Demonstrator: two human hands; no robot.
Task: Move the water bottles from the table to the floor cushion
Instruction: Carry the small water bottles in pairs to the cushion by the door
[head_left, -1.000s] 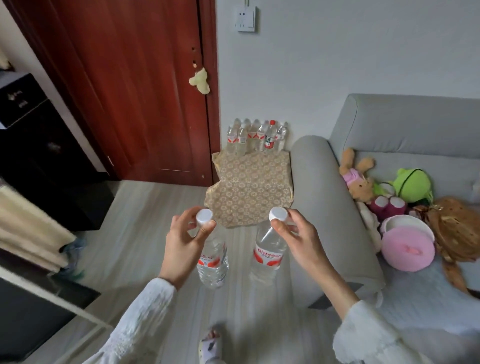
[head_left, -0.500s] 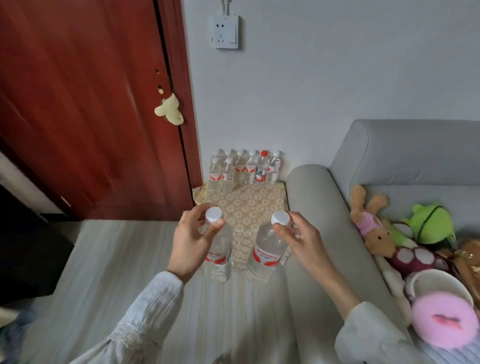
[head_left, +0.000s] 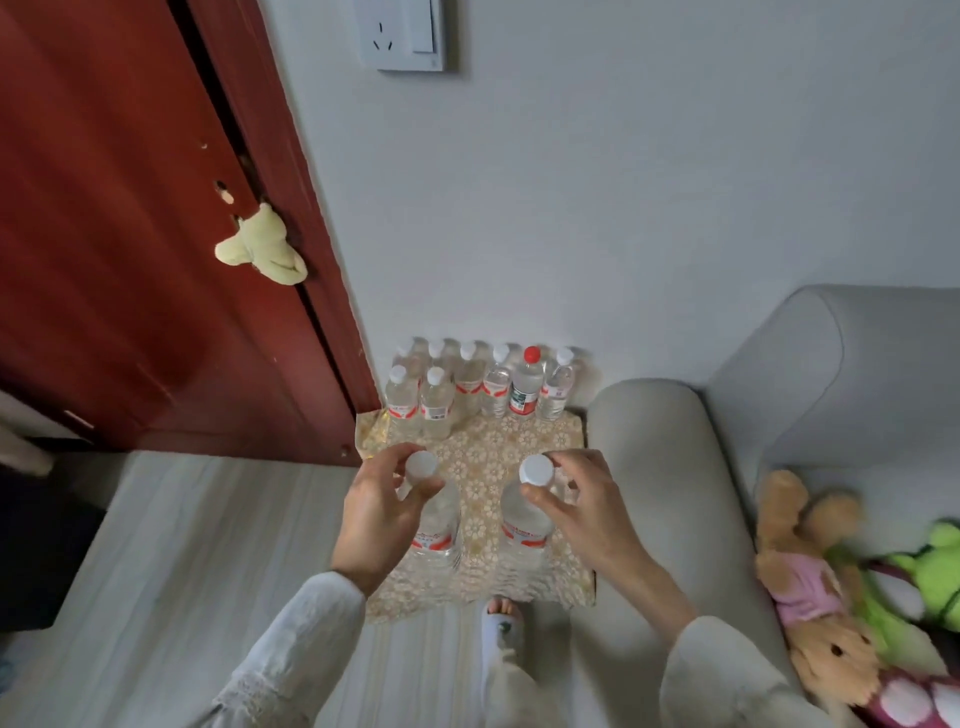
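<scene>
Left hand (head_left: 379, 512) grips left bottle (head_left: 434, 525) by neck; right hand (head_left: 584, 506) likewise right bottle (head_left: 524, 519). Both over cushion (head_left: 483, 452); stored bottles (head_left: 478, 387) line its far edge.

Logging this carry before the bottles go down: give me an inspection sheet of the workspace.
Surface: patterned floor cushion on pale floor, against the wall.
Job's things: bottles on cushion, upright by the wall, one red-capped; two held bottles above it.
Clutter: plush toys on grey sofa.
Hands: left hand and right hand each grip a bottle at the neck.
Cables: nothing seen.
Surroundings: red door, wall socket.
</scene>
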